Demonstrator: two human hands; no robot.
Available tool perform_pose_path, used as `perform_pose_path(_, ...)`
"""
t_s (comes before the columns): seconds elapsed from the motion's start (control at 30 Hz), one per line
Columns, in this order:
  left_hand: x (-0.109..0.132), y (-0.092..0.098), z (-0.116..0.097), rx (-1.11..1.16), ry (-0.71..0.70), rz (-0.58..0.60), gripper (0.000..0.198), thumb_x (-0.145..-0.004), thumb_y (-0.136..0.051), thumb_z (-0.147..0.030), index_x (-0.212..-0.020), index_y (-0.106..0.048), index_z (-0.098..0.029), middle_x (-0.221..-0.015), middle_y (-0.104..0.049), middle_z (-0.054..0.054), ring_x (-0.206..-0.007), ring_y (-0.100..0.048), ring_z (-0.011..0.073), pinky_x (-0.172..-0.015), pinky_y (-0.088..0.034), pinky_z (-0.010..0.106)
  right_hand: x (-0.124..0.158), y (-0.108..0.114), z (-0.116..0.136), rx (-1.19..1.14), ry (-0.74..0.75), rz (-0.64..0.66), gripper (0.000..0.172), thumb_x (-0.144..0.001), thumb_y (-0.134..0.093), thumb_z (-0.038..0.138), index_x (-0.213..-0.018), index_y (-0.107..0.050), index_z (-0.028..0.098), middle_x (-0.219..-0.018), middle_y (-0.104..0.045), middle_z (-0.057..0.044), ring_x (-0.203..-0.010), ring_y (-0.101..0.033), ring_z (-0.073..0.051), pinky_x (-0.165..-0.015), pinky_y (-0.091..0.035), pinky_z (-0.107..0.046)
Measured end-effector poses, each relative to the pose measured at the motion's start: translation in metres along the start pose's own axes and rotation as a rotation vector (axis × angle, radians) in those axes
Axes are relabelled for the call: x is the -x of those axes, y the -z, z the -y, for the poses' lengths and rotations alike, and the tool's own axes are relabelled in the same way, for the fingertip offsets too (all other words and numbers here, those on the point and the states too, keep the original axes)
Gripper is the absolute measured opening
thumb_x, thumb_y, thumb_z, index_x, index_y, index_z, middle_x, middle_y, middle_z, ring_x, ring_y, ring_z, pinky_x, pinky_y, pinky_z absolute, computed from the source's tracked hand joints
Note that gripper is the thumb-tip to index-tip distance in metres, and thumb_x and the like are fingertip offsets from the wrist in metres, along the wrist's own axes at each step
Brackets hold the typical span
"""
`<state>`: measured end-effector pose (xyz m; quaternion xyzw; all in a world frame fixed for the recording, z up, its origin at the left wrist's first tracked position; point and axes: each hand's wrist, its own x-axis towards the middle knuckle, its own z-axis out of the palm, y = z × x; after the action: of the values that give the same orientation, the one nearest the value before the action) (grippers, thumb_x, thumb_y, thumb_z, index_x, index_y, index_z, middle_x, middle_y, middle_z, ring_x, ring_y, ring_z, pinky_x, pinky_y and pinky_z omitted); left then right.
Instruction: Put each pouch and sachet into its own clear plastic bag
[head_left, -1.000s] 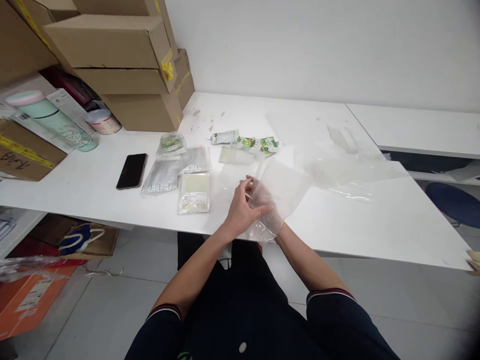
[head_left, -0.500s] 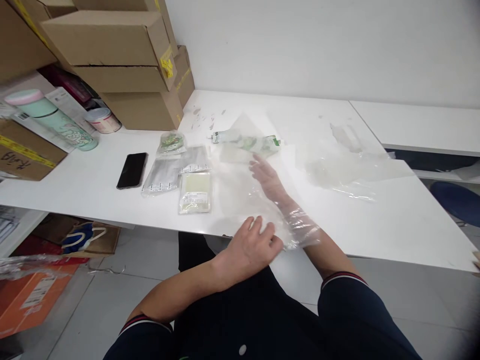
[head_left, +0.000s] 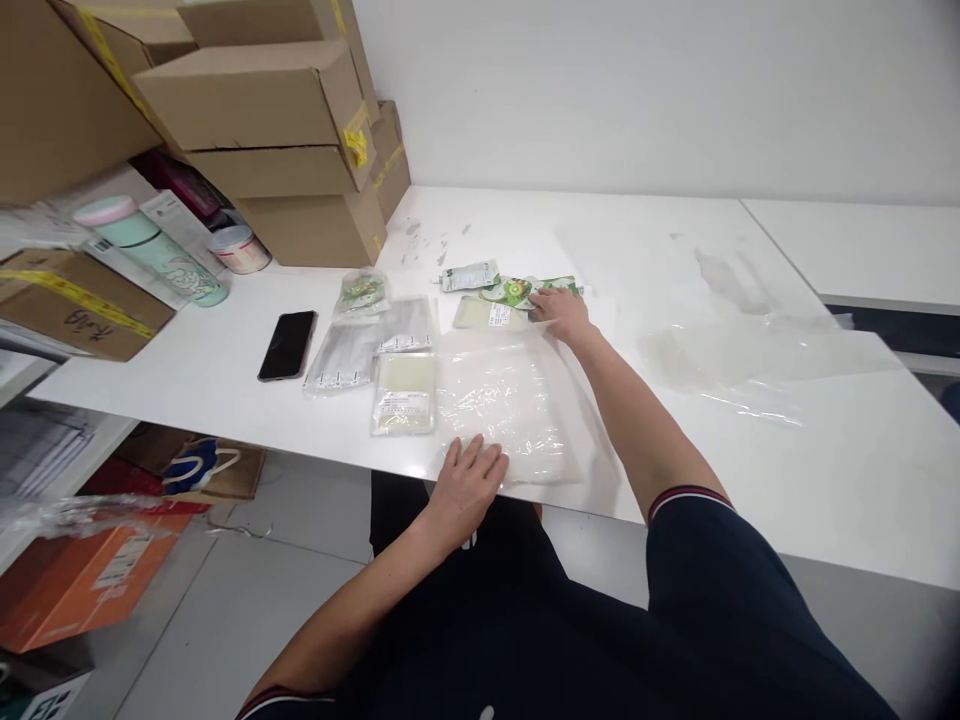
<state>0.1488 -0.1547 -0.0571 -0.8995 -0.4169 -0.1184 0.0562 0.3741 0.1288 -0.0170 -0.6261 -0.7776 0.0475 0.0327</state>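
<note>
My left hand (head_left: 466, 492) rests with spread fingers on the near edge of a clear plastic bag (head_left: 499, 400), which lies flat on the white table. Beyond the bag, my right hand (head_left: 564, 312) is stretched over a green spouted pouch (head_left: 568, 284), fingertips touching the things there. Left of those fingers are another pouch with a kiwi picture (head_left: 514, 291) and a pale green packet with a white label (head_left: 476, 312). A pouch showing its printed back (head_left: 469, 276) lies behind them. Part of the right-hand pouch is hidden under my hand.
Left of the bag lie a labelled pale packet (head_left: 403, 395), silvery clear bags (head_left: 349, 350), a bagged green item (head_left: 362, 292) and a phone (head_left: 287, 345). Cardboard boxes (head_left: 247, 110), a tumbler (head_left: 154, 250) and a tin (head_left: 238, 249) stand farther left. Loose plastic film (head_left: 750, 355) lies right.
The clear bag that was lifted around my right forearm now lies flat. My right hand has moved forward to the pouches, and the left has come down onto the bag's near edge.
</note>
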Motion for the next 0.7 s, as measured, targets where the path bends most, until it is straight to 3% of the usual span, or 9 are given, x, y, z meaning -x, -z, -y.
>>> perform_pose_path(0.1,0.003,0.0,0.006,0.055,-0.003,0.052,0.046,-0.09,-0.041,0.003,-0.129,-0.056,-0.017,-0.136,-0.061,0.011,-0.133,-0.052,0.0334,-0.107,-0.043,0.057,-0.001,0.005,-0.001,0.025,-0.007,0.0,0.027,-0.092,-0.046,0.026,-0.101,-0.07,0.02,-0.118,-0.067,-0.014,-0.111,-0.054,-0.031,-0.089,-0.04,-0.046)
perform_pose_path(0.17,0.002,0.0,0.01,0.094,0.005,0.09,0.048,-0.09,-0.041,0.003,-0.13,-0.057,-0.019,-0.137,-0.061,0.011,-0.135,-0.049,0.0334,-0.108,-0.041,0.059,0.0,0.009,-0.003,-0.005,-0.028,-0.096,0.025,-0.093,-0.045,0.026,-0.098,-0.069,0.019,-0.114,-0.068,-0.015,-0.107,-0.055,-0.031,-0.088,-0.04,-0.045)
perform_pose_path(0.33,-0.013,0.001,0.021,0.164,0.07,0.134,0.051,-0.09,-0.043,0.002,-0.129,-0.059,-0.028,-0.144,-0.054,0.009,-0.144,-0.035,0.0388,-0.108,-0.032,0.072,0.016,0.044,-0.011,-0.348,-0.175,-0.639,0.029,-0.101,-0.031,0.031,-0.101,-0.059,0.021,-0.093,-0.063,-0.009,-0.095,-0.058,-0.025,-0.085,-0.043,-0.04)
perform_pose_path(0.43,-0.025,0.005,0.028,0.207,0.124,0.158,0.045,-0.093,-0.047,-0.003,-0.125,-0.063,-0.031,-0.148,-0.049,0.011,-0.146,-0.029,0.0421,-0.106,-0.027,0.077,0.051,0.08,-0.018,-0.534,-0.214,-1.005,0.026,-0.103,-0.03,0.035,-0.086,-0.047,0.024,-0.075,-0.048,-0.004,-0.079,-0.054,-0.021,-0.081,-0.044,-0.039)
perform_pose_path(0.5,-0.032,0.007,0.031,0.242,0.133,0.194,0.041,-0.094,-0.049,-0.007,-0.123,-0.065,-0.031,-0.149,-0.047,0.012,-0.146,-0.027,0.0435,-0.106,-0.027,0.078,0.085,0.096,-0.02,-0.629,-0.16,-1.173,0.026,-0.101,-0.037,0.039,-0.077,-0.037,0.027,-0.074,-0.041,-0.002,-0.073,-0.05,-0.019,-0.077,-0.044,-0.037)
perform_pose_path(0.57,-0.036,0.007,0.032,0.265,0.138,0.224,0.04,-0.094,-0.05,-0.009,-0.124,-0.065,-0.031,-0.15,-0.045,0.013,-0.146,-0.026,0.0448,-0.106,-0.026,0.078,0.124,0.096,-0.019,-0.803,-0.142,-1.101,0.032,-0.097,-0.045,0.042,-0.071,-0.033,0.028,-0.07,-0.035,0.0,-0.065,-0.044,-0.017,-0.065,-0.042,-0.034)
perform_pose_path(0.7,-0.037,0.005,0.031,0.294,0.166,0.185,0.043,-0.092,-0.052,-0.009,-0.128,-0.062,-0.029,-0.15,-0.047,0.012,-0.146,-0.026,0.045,-0.107,-0.02,0.08,0.191,0.044,-0.003,-1.149,-0.338,-0.391,0.032,-0.085,-0.061,0.048,-0.068,-0.047,0.025,-0.059,-0.035,0.004,-0.049,-0.03,-0.011,-0.043,-0.025,-0.027)
